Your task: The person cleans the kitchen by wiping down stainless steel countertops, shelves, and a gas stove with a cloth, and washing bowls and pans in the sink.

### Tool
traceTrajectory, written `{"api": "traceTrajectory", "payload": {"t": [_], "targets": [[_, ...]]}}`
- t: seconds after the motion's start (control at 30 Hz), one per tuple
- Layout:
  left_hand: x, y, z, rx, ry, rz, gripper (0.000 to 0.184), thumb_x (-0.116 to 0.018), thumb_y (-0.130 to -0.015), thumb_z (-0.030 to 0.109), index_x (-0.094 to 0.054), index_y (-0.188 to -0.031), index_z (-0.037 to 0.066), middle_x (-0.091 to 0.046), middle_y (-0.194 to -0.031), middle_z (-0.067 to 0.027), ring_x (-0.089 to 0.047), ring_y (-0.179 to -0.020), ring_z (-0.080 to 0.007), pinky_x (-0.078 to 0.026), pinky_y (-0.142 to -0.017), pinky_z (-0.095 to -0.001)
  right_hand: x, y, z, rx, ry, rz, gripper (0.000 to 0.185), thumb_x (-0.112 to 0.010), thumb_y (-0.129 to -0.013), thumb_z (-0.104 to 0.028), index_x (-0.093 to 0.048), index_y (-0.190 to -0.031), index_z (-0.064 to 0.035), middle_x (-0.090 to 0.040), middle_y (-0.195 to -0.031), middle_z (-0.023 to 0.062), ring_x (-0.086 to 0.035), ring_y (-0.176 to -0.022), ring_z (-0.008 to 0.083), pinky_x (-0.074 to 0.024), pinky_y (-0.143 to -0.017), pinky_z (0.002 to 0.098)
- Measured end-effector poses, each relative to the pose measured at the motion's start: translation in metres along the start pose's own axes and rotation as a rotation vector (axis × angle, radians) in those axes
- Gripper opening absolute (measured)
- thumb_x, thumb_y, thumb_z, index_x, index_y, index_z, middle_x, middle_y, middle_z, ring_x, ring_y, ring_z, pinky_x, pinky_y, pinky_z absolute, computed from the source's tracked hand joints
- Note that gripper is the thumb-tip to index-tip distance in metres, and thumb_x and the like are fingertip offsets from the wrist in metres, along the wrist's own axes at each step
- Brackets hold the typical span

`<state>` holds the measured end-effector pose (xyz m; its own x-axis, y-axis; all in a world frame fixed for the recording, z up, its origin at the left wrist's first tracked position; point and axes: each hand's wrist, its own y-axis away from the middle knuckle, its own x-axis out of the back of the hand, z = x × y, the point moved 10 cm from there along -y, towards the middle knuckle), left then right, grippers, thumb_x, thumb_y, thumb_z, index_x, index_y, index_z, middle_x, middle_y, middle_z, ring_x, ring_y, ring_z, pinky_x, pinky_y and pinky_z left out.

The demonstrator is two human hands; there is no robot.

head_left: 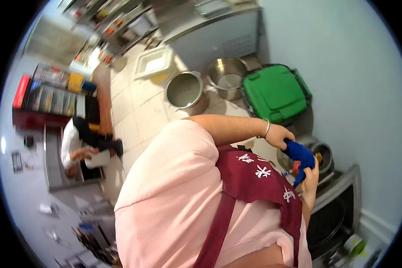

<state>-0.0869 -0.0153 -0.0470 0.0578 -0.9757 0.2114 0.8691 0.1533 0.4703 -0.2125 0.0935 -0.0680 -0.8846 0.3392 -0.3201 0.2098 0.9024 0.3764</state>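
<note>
A blue cloth (300,154) is stretched and bunched between my two hands, in front of the maroon apron (254,174) on my chest. My left hand (279,135), with a bangle at its wrist, is closed round the cloth's upper end. Lower down, my right hand (310,175) grips the other end, its fingers partly hidden by the cloth. Just behind the cloth is a rounded grey metal object (321,154) with a small yellow part; its kind is unclear. A small red thing shows beside the cloth, too blurred to name.
A green-lidded bin (277,93) stands by the wall. Beside it on the tiled floor are a steel pot (228,73), a large pot (185,91) and a pale tub (154,62). A dark-fronted appliance (330,219) sits at lower right. A co-worker (71,143) is at far left.
</note>
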Motion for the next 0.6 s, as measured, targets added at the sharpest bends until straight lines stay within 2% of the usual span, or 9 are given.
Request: {"api": "traceTrajectory", "payload": {"t": [0.07, 0.1, 0.17, 0.2, 0.3, 0.4, 0.47, 0.53, 0.6], "targets": [[0.014, 0.005, 0.006, -0.072, -0.110, 0.138, 0.045, -0.060, -0.071, 0.016, -0.055, -0.114, 0.005, -0.063, -0.095, -0.0136, -0.060, -0.086, -0.0244, -0.046, -0.077, -0.0329, 0.002, -0.028, -0.009, -0.062, 0.192, -0.195, 0.053, -0.041, -0.072, 0.005, -0.038, -0.125, 0.0014, -0.051, -0.112, 0.0115, -0.052, -0.096, 0.0159, -0.0405, -0.086, 0.0248], [0.081, 0.054, -0.012, -0.221, -0.161, 0.287, 0.045, -0.060, -0.071, 0.016, -0.055, -0.114, 0.005, -0.063, -0.095, -0.0136, -0.060, -0.086, -0.0244, -0.046, -0.077, -0.0329, -0.072, -0.070, -0.043, 0.078, 0.352, -0.241, 0.053, -0.041, -0.072, 0.005, -0.038, -0.125, 0.0014, -0.051, -0.112, 0.0115, -0.052, -0.096, 0.0159, -0.0405, -0.086, 0.0248], [0.089, 0.135, -0.066, -0.105, -0.153, 0.381, 0.045, -0.061, -0.070, 0.016, -0.055, -0.113, 0.004, -0.063, -0.095, -0.0125, -0.060, -0.085, -0.0233, -0.046, -0.077, -0.0326, -0.156, -0.070, -0.007, -0.063, 0.394, -0.419, 0.053, -0.040, -0.074, 0.006, -0.039, -0.126, -0.0004, -0.050, -0.115, 0.0118, -0.050, -0.101, 0.0159, -0.0384, -0.088, 0.0243], [0.076, 0.177, -0.049, -0.183, -0.096, 0.458, 0.046, -0.061, -0.070, 0.016, -0.055, -0.113, 0.004, -0.063, -0.094, -0.0122, -0.060, -0.086, -0.0229, -0.046, -0.077, -0.0326, -0.183, -0.037, -0.034, -0.045, 0.557, -0.445, 0.055, -0.040, -0.075, 0.006, -0.038, -0.129, -0.0028, -0.049, -0.117, 0.0114, -0.049, -0.105, 0.0165, -0.0368, -0.091, 0.0251], [0.061, 0.313, -0.106, -0.081, 0.081, 0.594, 0.046, -0.061, -0.069, 0.015, -0.054, -0.113, 0.004, -0.064, -0.094, -0.0124, -0.060, -0.086, -0.0228, -0.047, -0.076, -0.0326, -0.316, -0.008, -0.001, -0.018, 0.774, -0.648, 0.048, -0.054, -0.080, -0.006, -0.043, -0.127, -0.0033, -0.051, -0.116, 0.0088, -0.049, -0.104, 0.0176, -0.0364, -0.092, 0.0273], [0.024, 0.461, -0.106, -0.226, 0.009, 0.931, 0.044, -0.060, -0.069, 0.013, -0.054, -0.110, 0.001, -0.064, -0.094, -0.0136, -0.061, -0.085, -0.0214, -0.048, -0.077, -0.0318, -0.441, 0.092, -0.016, 0.379, 1.242, -0.841, 0.054, -0.068, -0.072, -0.013, -0.048, -0.122, -0.0040, -0.054, -0.114, 0.0097, -0.052, -0.103, 0.0205, -0.0397, -0.090, 0.0304], [-0.029, 0.545, -0.182, -0.124, 0.327, 0.986, 0.039, -0.059, -0.070, 0.012, -0.056, -0.108, 0.001, -0.063, -0.093, -0.0105, -0.061, -0.084, -0.0177, -0.049, -0.076, -0.0298, -0.517, 0.127, 0.061, 0.192, 1.328, -1.054, 0.054, -0.070, -0.070, -0.013, -0.050, -0.119, -0.0027, -0.056, -0.112, 0.0143, -0.054, -0.104, 0.0245, -0.0413, -0.089, 0.0325], [-0.043, 0.598, -0.249, -0.032, 0.397, 1.127, 0.036, -0.059, -0.073, 0.014, -0.057, -0.107, 0.001, -0.063, -0.089, -0.0075, -0.060, -0.076, -0.0159, -0.049, -0.070, -0.0287, -0.582, 0.124, 0.111, 0.134, 1.337, -1.184, 0.040, -0.066, -0.076, -0.014, -0.055, -0.113, -0.0018, -0.061, -0.099, 0.0123, -0.058, -0.092, 0.0204, -0.0440, -0.082, 0.0301], [-0.049, 0.661, -0.276, 0.077, 0.466, 1.248, 0.035, -0.058, -0.075, 0.015, -0.057, -0.106, 0.001, -0.064, -0.088, -0.0069, -0.059, -0.076, -0.0149, -0.049, -0.068, -0.0282, -0.647, 0.122, 0.141, 0.109, 1.296, -1.276, 0.030, -0.060, -0.082, -0.014, -0.057, -0.110, -0.0013, -0.062, -0.088, 0.0096, -0.057, -0.082, 0.0166, -0.0451, -0.075, 0.0288]]}}
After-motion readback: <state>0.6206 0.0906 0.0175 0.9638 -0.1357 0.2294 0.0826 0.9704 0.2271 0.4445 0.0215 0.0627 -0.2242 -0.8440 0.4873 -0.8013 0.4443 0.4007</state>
